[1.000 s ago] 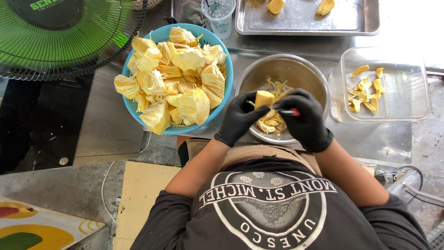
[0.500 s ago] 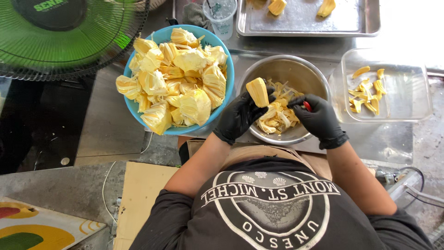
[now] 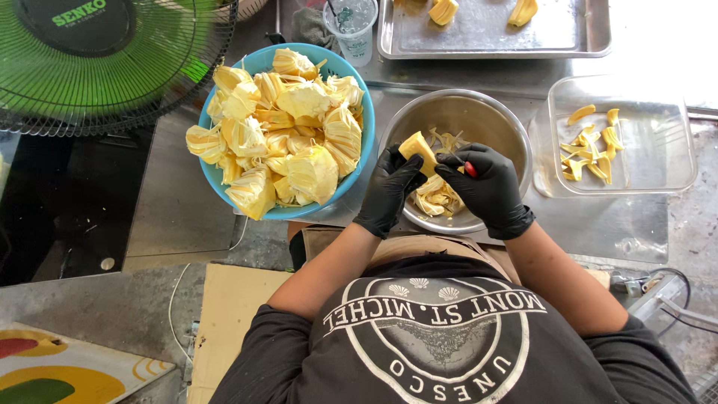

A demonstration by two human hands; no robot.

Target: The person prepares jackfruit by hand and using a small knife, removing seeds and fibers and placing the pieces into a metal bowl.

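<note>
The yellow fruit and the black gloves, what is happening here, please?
A person in black gloves works over a metal bowl. The left hand holds a yellow fruit piece; the right hand grips a small red-handled tool against it. Trimmings lie in the bowl. A blue bowl beside it is heaped with fruit pods, and a clear tray holds cleaned pieces.

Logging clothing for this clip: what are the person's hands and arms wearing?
Both the left hand and right hand wear black disposable gloves ending at the wrist. The forearms are bare; dark grey sleeves are pushed up to about the elbows. No watch or jewellery shows.
</note>
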